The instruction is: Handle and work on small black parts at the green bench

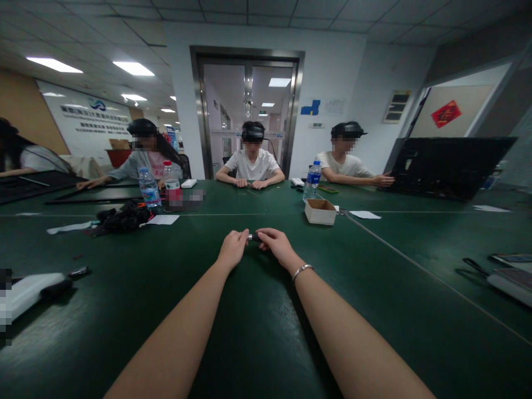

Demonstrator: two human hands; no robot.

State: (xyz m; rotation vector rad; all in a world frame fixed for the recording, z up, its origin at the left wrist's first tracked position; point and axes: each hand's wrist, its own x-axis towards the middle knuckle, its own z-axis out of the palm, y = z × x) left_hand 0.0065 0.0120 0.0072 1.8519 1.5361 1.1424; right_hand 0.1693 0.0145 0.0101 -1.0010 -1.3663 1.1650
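Over the green table point(266, 310), both of my arms reach forward and the hands come close together. Between them is a small dark stick with a silver metal end point(250, 237), perhaps a USB stick; it is too small to be sure. My left hand point(234, 248) is closed at the silver end, its fingertips pinched together. The dark end sits between the thumb and fingers of my right hand point(276, 245), which is closed too. A silver bracelet point(302, 272) circles my right wrist.
A small open box point(320, 212) stands beyond my right hand, near a water bottle point(312, 181). Left of centre lie a black tangled bundle point(124, 217) and white paper point(163, 220). A large black screen point(449, 169) stands at right. Several people in headsets sit around the table.
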